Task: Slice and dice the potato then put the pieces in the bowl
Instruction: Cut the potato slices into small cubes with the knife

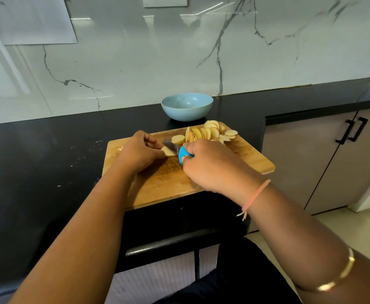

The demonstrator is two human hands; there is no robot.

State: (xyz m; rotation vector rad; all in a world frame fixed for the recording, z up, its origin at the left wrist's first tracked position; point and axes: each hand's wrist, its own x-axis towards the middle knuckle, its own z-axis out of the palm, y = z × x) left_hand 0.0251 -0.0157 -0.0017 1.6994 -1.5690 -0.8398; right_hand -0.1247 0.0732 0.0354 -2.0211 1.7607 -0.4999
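Nearby: a black counter [48, 154] runs under a glossy, grey-veined marble wall [135, 62]; a paper sheet [37, 20] hangs upper left; grey cabinet doors [333, 163] stand to the right.
In the way: the two hands cover the cutting spot, and the heap of slices lies between them and the bowl.
Counts: one bowl, one knife, one cutting board, two black cabinet handles [353, 132]; the slices overlap too much to count.
Materials: wooden rectangular cutting board [168, 178], scored and stained; smooth round pale-blue bowl [186, 114]; steel blade with a rounded blue handle.
Left hand [140, 153]: fingers curled down, pinning a small potato piece [168, 152] to the board.
Right hand [208, 165]: fingers wrapped round the handle of the knife [171, 146], blade lying against the held piece.
Potato: a rounded potato chunk [178, 139] lies just beyond the blade; thin round potato slices [210, 132] are heaped at the board's far right corner.
Bowl: on the counter just behind the board, nothing visible inside.
Wrist: a pink thread bracelet [256, 194] and a gold bangle [337, 277] on the right arm.
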